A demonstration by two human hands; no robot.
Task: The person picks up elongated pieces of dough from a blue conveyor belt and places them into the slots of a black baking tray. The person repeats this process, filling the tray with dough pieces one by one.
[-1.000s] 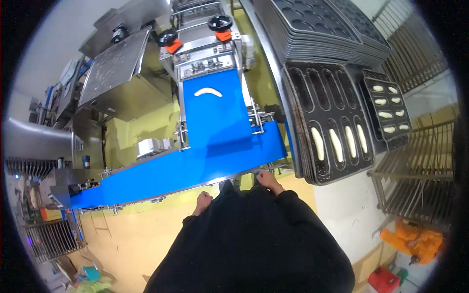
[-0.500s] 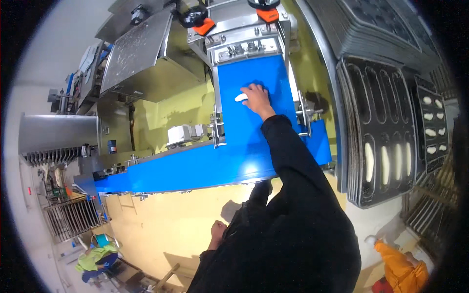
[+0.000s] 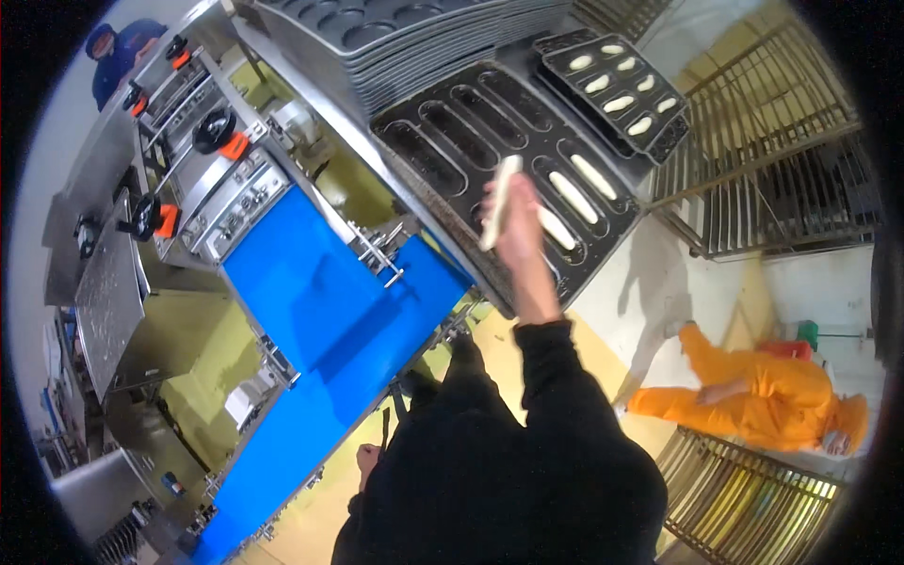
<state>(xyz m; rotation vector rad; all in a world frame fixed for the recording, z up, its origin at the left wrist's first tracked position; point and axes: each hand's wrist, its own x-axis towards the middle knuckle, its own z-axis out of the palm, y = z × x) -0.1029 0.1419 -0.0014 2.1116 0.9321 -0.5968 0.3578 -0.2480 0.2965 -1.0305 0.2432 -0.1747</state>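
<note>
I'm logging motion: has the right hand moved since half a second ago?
Yes: the right hand went rightward, from the blue conveyor belt to over the black baking tray, holding a dough stick.

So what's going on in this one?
The person's right hand holds a pale dough strip over a dark long-slotted baking tray, where three other dough strips show lying in slots. The left hand is low beside the body. A blue conveyor belt stands to the left; a co-worker in orange is off to the right.
</note>
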